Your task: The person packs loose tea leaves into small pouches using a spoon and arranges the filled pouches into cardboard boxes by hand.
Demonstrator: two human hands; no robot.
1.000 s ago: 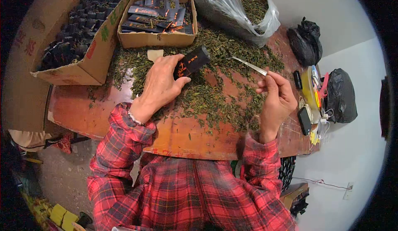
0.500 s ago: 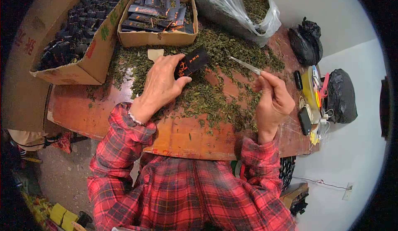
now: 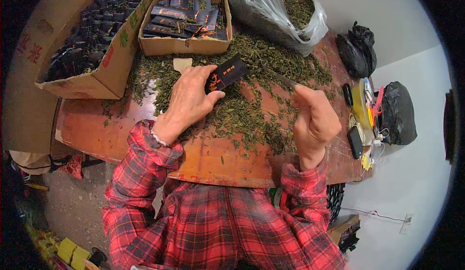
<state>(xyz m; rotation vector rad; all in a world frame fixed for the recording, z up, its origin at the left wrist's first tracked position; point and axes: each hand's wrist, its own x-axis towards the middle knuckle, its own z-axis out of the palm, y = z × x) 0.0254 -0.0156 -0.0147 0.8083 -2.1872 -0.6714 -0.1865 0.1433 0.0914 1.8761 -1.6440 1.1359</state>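
Left hand (image 3: 185, 98) is gripping a black packet (image 3: 225, 74); right hand (image 3: 316, 121) is pinching a slim metal tool (image 3: 280, 76).

The packet is tilting over the loose dried leaves (image 3: 252, 120), the left thumb and fingers curling partly closed and covering its lower end; whether anything is inside cannot be told. The right fingers are closing on the tool and hiding its handle, while its thin tip is blurring into the leaves' dark green. The clear bag (image 3: 271, 15) is running past the view's top edge.
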